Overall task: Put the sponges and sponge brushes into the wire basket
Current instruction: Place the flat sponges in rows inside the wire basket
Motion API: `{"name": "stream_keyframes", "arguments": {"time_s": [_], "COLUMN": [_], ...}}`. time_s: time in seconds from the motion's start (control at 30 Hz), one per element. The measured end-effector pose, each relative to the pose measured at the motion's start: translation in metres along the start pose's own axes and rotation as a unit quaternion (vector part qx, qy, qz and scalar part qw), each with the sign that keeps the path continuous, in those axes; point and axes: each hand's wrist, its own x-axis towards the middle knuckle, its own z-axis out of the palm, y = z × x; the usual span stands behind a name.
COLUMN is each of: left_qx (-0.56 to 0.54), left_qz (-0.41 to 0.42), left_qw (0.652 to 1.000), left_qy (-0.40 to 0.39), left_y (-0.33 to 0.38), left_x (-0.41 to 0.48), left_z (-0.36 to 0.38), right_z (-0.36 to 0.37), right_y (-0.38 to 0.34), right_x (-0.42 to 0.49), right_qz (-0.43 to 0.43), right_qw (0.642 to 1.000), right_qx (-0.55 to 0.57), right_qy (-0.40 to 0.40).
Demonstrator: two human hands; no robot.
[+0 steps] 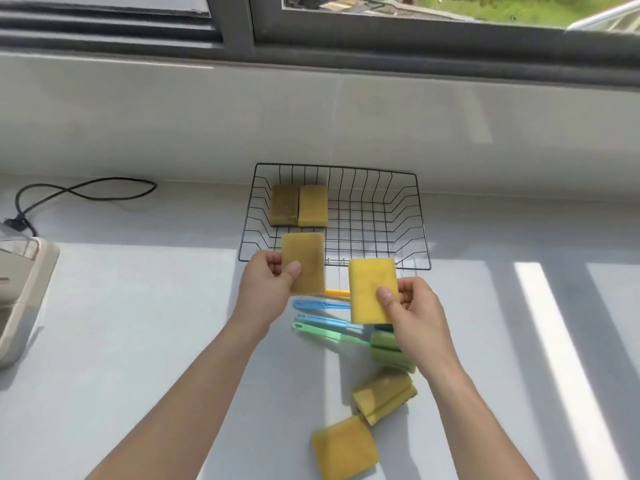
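My left hand [268, 282] pinches a flat yellow rectangular sponge [303, 263] by its lower edge, thumb on the face and fingers behind, holding it upright just at the near rim of the black wire basket [424, 237], which sits at twelve o'clock from me on the pale countertop [138, 341]. Inside the basket, toward its ten o'clock corner, two yellow sponges [299, 205] already lie side by side, touching. My right hand [414, 306] grips a second, brighter yellow sponge [372, 289] the same way — thumb in front, fingers curled behind its right edge. Below it lie the long plastic-handled sponge brushes [322, 320] — blue, green and one orange handle partly hidden — with a green foam head [389, 351] at four o'clock. Two more worn yellow sponges [363, 420] wait at five o'clock, near my right forearm. I judge these light, soft and compressible, not slippery; a gentle edge pinch is enough. The brushes are best taken mid-handle, since the foam ends would flex.
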Motion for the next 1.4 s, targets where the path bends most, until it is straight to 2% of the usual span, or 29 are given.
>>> {"name": "stream_keyframes", "arguments": {"time_s": [0.17, 0.33, 0.53, 0.73, 0.83, 0.97, 1.03, 1.2, 1.4], "left_qx": [0.007, 0.108, 0.187, 0.305, 0.386, 0.477, 0.499, 0.520, 0.520], "left_qz": [0.000, 0.005, -0.008, 0.107, 0.189, 0.234, 0.254, 0.292, 0.301], "left_qw": [0.999, 0.992, 0.981, 0.946, 0.903, 0.846, 0.828, 0.802, 0.797], "left_qy": [-0.047, -0.065, -0.053, -0.001, 0.012, 0.042, 0.021, -0.036, -0.064], "left_y": [0.034, 0.046, 0.032, 0.016, 0.007, 0.000, -0.004, -0.011, -0.025], "left_x": [0.062, 0.128, 0.182, 0.190, 0.188, 0.191, 0.194, 0.201, 0.205], "left_z": [0.064, 0.119, 0.148, 0.152, 0.153, 0.148, 0.144, 0.130, 0.122], "right_z": [-0.027, -0.037, -0.036, -0.016, 0.004, 0.031, 0.042, 0.062, 0.072], "right_y": [-0.006, -0.008, -0.008, -0.012, -0.013, -0.012, -0.011, -0.006, 0.002], "right_x": [0.038, 0.080, 0.124, 0.163, 0.183, 0.205, 0.215, 0.230, 0.230], "right_qz": [0.002, 0.003, 0.015, 0.016, 0.031, 0.051, 0.063, 0.091, 0.041], "right_qw": [0.999, 0.997, 0.997, 0.997, 0.996, 0.991, 0.988, 0.979, 0.979], "right_qx": [0.015, 0.008, -0.001, -0.036, -0.065, -0.110, -0.123, -0.155, -0.171], "right_qy": [0.049, 0.075, 0.080, 0.067, 0.047, 0.056, 0.074, 0.101, 0.103]}}
